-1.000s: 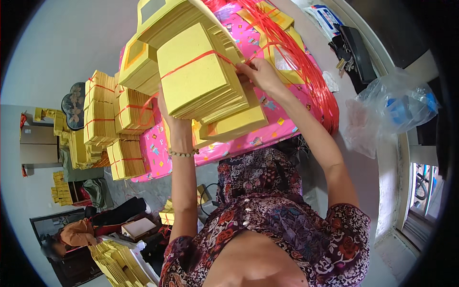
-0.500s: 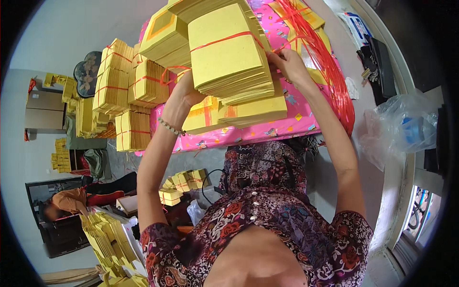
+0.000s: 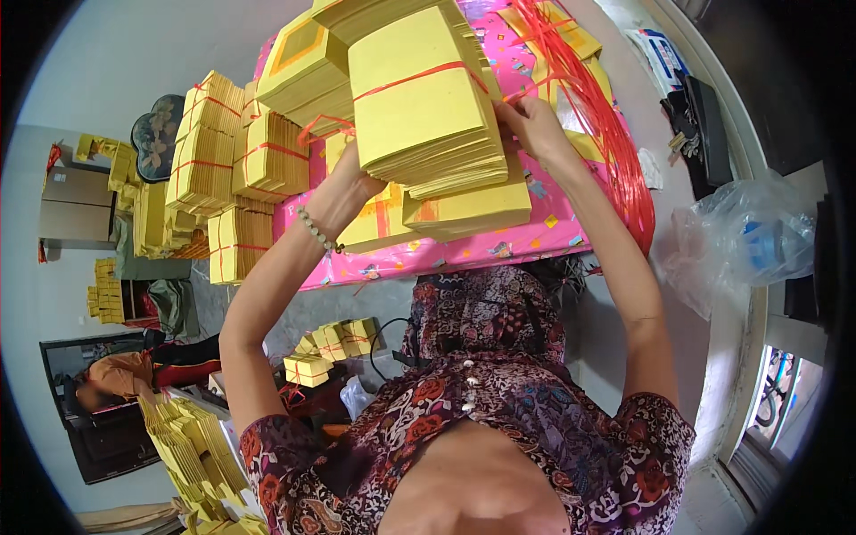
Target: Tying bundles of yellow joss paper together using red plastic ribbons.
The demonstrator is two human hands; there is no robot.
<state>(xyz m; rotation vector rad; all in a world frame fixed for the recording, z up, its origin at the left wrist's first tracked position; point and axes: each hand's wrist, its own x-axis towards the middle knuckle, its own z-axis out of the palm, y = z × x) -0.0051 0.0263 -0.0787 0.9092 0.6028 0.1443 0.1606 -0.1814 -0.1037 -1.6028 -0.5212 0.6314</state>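
Observation:
A thick bundle of yellow paper sheets, with a red ribbon around it, rests tilted on other yellow stacks in front of me. My left hand is against the bundle's left side, its fingers hidden behind the paper. At the right side, my right hand has curled fingers pinching a strand of red ribbon close to the bundle's edge. A loose ribbon loop sticks out beside the left hand. Under the bundle lies another yellow stack.
A pink patterned cover spreads over the table. Tied bundles are piled to the left, and long red ribbons hang along the right. A clear plastic bag is farther right. Another person is at the far left.
The view has shifted slightly. My left elbow has swung outward to the left; both hands stay at the bundle's sides, with the right pinching the ribbon.

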